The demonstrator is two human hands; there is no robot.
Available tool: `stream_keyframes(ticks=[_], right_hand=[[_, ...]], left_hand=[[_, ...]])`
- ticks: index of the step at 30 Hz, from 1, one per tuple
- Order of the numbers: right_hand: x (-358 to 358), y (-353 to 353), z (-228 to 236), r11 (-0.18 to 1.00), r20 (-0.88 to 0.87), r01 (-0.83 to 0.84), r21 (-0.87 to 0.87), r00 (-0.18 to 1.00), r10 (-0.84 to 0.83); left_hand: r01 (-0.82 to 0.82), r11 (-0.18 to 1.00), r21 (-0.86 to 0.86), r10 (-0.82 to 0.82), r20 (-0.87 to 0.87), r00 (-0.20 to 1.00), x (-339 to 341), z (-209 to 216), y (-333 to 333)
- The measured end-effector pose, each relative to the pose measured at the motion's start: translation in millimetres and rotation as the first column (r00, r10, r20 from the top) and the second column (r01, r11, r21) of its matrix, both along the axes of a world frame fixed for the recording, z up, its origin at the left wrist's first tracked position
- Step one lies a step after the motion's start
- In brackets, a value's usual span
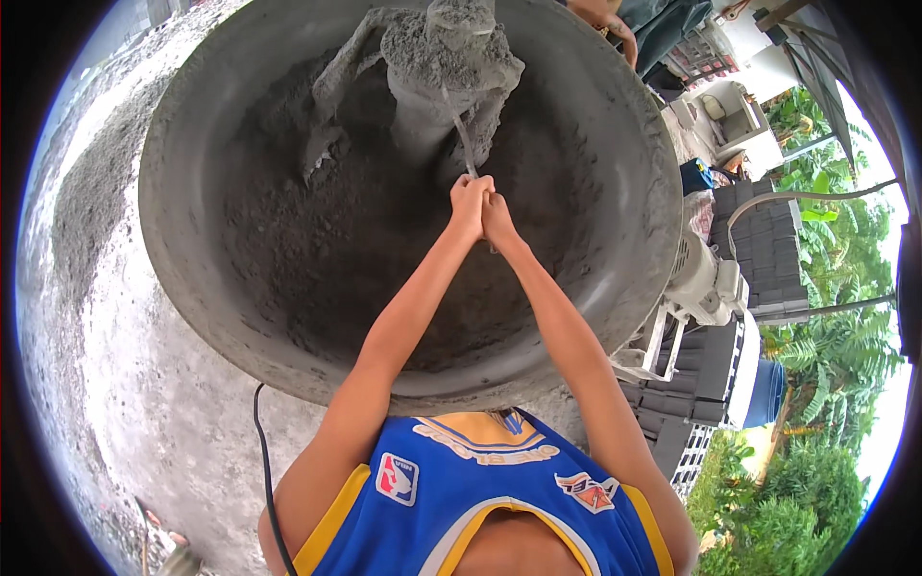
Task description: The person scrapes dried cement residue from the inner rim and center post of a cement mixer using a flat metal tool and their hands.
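Both my arms reach out over a large round mixing pan (173, 182) with grey, cement-crusted walls. My left hand (468, 204) and my right hand (497, 221) are closed together around a thin grey metal bar (465, 136). The bar's far end meets the caked central column (447, 77) of the mixer, and a short bit of it shows below my hands. From the column a crusted mixing arm (336, 82) bends down to the left. Dark grey mix (317, 259) lies on the pan floor. My fingers hide the middle of the bar.
A motor (693, 278) is mounted at the pan's right side. Stacks of grey blocks (759, 240) and a blue barrel (765, 394) stand beyond it. A black cable (262, 451) hangs at lower left. Another person's arm (622, 36) shows at the far rim.
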State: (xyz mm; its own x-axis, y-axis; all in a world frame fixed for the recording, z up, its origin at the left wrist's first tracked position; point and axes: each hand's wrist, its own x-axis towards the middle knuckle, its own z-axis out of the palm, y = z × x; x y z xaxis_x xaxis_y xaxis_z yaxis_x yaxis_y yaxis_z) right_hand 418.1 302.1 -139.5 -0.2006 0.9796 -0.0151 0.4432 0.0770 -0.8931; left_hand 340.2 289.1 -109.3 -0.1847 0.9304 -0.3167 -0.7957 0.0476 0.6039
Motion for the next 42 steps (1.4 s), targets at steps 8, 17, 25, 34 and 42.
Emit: stream_keyframes(ticks=[8, 17, 25, 34, 42], right_hand=[[-18, -9, 40, 0.972, 0.300, -0.219, 0.089, 0.936, 0.183], [-22, -19, 35, 0.994, 0.118, 0.016, 0.106, 0.993, -0.029], [-13, -34, 40, 0.918, -0.087, 0.100, -0.384, 0.986, -0.143], [-111, 84, 99, 0.985, -0.051, 0.007, -0.171, 0.999, -0.016], [-151, 48, 130, 0.827, 0.279, -0.520, 0.213, 0.844, 0.459]], left_hand=[[-0.095, 0.988, 0.125, 0.092, 0.029, 0.995, -17, 13, 3], [0.081, 0.995, 0.065, -0.076, -0.088, 0.993, -20, 9, 4], [0.066, 0.998, 0.026, -0.058, -0.230, 0.971, -3, -4, -8], [0.070, 0.987, 0.143, -0.045, -0.169, 0.985, -103, 58, 105], [-0.460, 0.799, 0.387, 0.420, 0.188, 0.888, -152, 82, 39]])
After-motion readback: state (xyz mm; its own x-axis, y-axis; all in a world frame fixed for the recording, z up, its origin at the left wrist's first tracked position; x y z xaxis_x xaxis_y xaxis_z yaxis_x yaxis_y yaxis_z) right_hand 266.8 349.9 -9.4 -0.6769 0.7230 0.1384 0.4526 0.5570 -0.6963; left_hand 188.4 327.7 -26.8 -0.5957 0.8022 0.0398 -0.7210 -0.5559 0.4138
